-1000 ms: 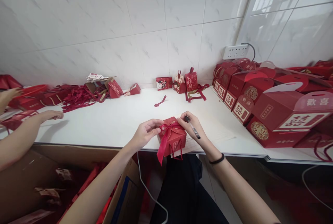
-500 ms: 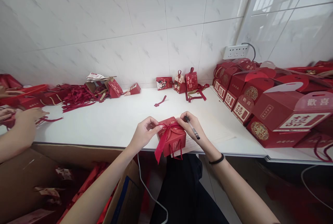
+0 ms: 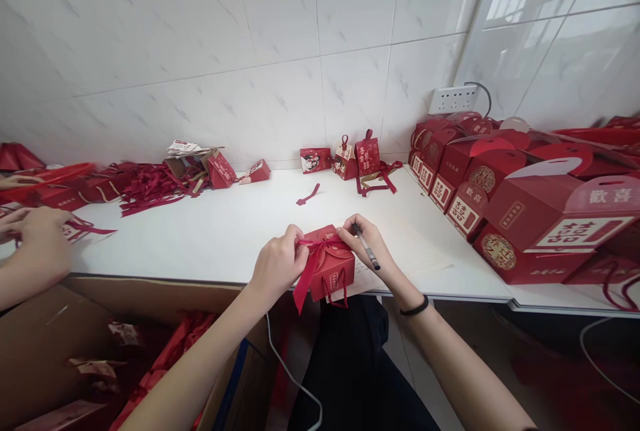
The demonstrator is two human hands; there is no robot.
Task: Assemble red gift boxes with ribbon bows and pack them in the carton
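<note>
A co-worker's hand (image 3: 45, 237) lay at the far left, well apart. The person's left hand (image 3: 281, 261) pinched one side of the red ribbon (image 3: 309, 274), fingertips partly hidden; an uneven pull there could have skewed the knot. The red gift box (image 3: 337, 274) sat beneath it at the front edge of the table (image 3: 225, 241), so a sharp downward tug might have tipped it off. The right hand (image 3: 367, 237), seemingly pinching the ribbon's other side, also gripped a pen (image 3: 367, 247), which could have slipped or, if uncapped, marked the box.
</note>
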